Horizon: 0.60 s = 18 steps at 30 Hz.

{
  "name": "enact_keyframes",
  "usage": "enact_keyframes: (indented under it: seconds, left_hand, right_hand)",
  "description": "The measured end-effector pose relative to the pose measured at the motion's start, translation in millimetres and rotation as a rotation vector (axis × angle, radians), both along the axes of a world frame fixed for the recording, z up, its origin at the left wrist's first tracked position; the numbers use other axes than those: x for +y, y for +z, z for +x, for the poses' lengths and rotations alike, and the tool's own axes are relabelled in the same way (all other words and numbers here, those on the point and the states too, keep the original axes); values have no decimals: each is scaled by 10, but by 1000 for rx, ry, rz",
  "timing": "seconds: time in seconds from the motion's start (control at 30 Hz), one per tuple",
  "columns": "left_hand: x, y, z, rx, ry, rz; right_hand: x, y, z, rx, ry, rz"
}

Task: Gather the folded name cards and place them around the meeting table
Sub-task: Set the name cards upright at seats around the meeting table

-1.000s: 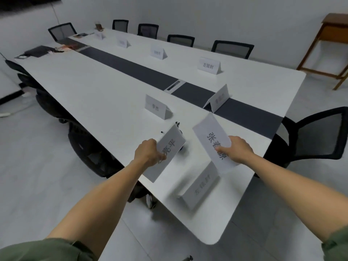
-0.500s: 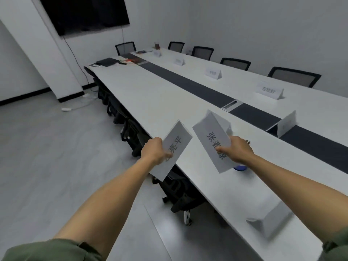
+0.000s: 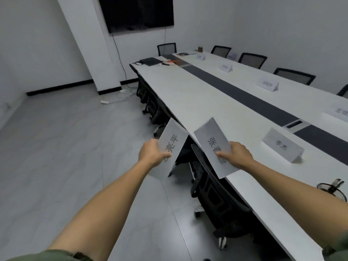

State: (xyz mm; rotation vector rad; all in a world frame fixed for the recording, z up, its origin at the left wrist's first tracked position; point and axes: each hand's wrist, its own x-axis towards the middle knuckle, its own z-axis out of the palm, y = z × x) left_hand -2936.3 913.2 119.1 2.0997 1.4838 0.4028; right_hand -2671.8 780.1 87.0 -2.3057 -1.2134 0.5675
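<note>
Head view: left hand point(image 3: 150, 154) and right hand point(image 3: 240, 157) each grip a folded white paper name card point(image 3: 172, 143) point(image 3: 213, 146), frame centre, ready for placing along the long white meeting table point(image 3: 188, 95).

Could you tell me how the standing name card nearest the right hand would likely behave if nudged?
The tented name card is thin folded paper, so probably very light and apt to slide on the smooth table. Standing on two edges only, it may tip or flatten easily.

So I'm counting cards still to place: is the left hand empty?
No, the left hand grips a white folded paper name card, held out past the white table's edge.
</note>
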Motion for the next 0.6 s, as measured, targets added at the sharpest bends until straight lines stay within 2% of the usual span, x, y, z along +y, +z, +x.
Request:
enact_keyframes:
  seconds: [0.3, 0.5, 0.6]
  left_hand:
    - [1708, -106, -62, 24, 30, -2]
    - [3008, 62, -21, 67, 40, -3]
    - [3473, 104, -8, 74, 39, 1]
  right_hand:
    - [2058, -318, -48, 34, 67, 21]
    - [3476, -251, 40, 75, 67, 24]
    - [3906, -200, 81, 71, 68, 17]
